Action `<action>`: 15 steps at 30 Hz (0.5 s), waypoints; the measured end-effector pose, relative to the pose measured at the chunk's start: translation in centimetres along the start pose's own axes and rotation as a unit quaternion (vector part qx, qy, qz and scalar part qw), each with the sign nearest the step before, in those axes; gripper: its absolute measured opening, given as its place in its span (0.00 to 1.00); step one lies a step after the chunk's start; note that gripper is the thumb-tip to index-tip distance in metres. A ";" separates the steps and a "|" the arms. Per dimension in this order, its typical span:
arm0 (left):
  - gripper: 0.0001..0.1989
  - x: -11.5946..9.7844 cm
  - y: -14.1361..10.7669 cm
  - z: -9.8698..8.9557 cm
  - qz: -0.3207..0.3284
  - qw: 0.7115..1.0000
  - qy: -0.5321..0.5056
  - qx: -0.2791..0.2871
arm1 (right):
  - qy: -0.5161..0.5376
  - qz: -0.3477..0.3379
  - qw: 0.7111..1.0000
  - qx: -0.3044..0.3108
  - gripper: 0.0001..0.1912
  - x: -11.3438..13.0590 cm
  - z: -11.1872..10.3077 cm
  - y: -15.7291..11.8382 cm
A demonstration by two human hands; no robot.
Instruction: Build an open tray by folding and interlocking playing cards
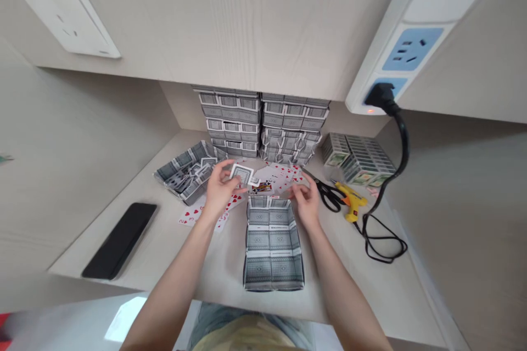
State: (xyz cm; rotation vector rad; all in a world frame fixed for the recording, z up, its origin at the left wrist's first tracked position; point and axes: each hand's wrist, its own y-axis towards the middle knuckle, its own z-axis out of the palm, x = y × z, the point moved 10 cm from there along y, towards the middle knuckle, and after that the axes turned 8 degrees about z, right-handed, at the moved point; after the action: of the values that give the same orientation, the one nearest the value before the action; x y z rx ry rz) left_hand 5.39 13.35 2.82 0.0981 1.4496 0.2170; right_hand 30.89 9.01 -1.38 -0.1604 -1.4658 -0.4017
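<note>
Between the thumb and fingers of my left hand [220, 189] is a folded playing card [242, 174] with a grey patterned back, held above the table. My right hand [305, 200] is at the far right corner of an open box made of playing cards [270, 241], its fingers apart and curved. Whether its fingertips touch the box is hard to tell. The box lies lengthwise before me, with grey card backs lining its inside. Loose playing cards [209, 211], face up, lie behind the box and to its left.
Left stands another card box [185, 195] filled with folded cards. Stacked card boxes [234, 120] line the back. On the right are black scissors [329, 196], a yellow glue gun [352, 201] with its cord, and packed card decks [362, 159]. A black phone [119, 241] lies left.
</note>
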 end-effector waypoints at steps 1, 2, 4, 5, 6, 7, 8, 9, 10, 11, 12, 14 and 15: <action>0.21 -0.4 -0.2 0.9 -0.003 1.000 -0.016 0.013 | -0.009 -0.019 1.000 -0.007 0.28 0.6 -0.1 -0.2; 0.20 -0.6 -0.3 1.8 -0.009 0.999 -0.026 0.031 | -0.019 -0.038 0.999 -0.012 0.28 1.1 -0.1 -0.4; 0.19 -0.6 -0.6 3.7 -0.014 0.998 -0.030 0.051 | -0.040 -0.074 0.996 -0.013 0.31 2.1 0.1 -0.7; 0.20 -0.6 -0.7 4.5 -0.009 0.998 -0.025 0.051 | -0.051 -0.092 0.994 -0.011 0.34 2.6 0.2 -0.9; 0.20 -0.5 -0.7 5.6 -0.001 0.998 -0.011 0.061 | -0.063 -0.111 0.992 -0.007 0.36 3.2 0.3 -1.2; 0.19 -0.4 -0.8 6.6 0.011 0.997 0.014 0.074 | -0.076 -0.131 0.988 -0.005 0.38 3.7 0.4 -1.4; 0.17 -0.3 -0.8 7.6 0.023 0.995 0.045 0.088 | -0.093 -0.150 0.984 -0.005 0.39 4.3 0.5 -1.6; 0.15 -0.3 -0.8 8.4 0.033 0.992 0.073 0.097 | -0.114 -0.170 0.979 -0.008 0.39 4.9 0.5 -1.9; 0.13 -0.2 -0.9 9.1 0.038 0.988 0.099 0.112 | -0.138 -0.190 0.972 -0.012 0.36 5.5 0.6 -2.2; 0.11 -0.2 -1.0 9.9 0.042 0.983 0.119 0.135 | -0.163 -0.210 0.964 -0.015 0.31 6.0 0.7 -2.5; 0.09 -0.2 -1.2 10.6 0.047 0.976 0.131 0.164 | -0.183 -0.226 0.957 -0.016 0.24 6.5 0.8 -2.7; 0.07 -0.5 -1.8 11.9 0.055 0.960 0.137 0.237 | -0.199 -0.242 0.949 -0.018 0.12 7.2 0.8 -3.0; 0.07 -0.6 -2.1 12.2 0.058 0.952 0.133 0.268 | -0.198 -0.245 0.949 -0.015 0.10 7.4 0.7 -3.0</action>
State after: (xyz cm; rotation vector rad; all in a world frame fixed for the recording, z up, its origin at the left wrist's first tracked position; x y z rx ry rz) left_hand 17.63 11.94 4.44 0.6184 1.7442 -0.0785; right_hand 29.52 5.25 5.61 0.1126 -1.8982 -0.8327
